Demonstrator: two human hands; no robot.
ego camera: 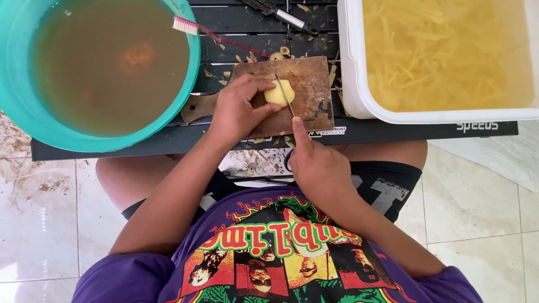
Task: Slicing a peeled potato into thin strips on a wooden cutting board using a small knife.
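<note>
Peeled potato on wooden cutting board, pinned by fingers of left hand curled over it. Right hand closed on knife, forefinger along spine, blade across potato. Board on black slatted counter; teal basin at left, white tub of potato strips at right; pale tiled floor below

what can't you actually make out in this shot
Head view only:
- Knife handle: hidden inside the right hand; only the blade shows.
- Underside of the potato piece: covered by the left hand fingers.
- Orange shape in the teal basin: blurred by murky water.
- White tub and the tool at top: cut off by the frame edges.
</note>
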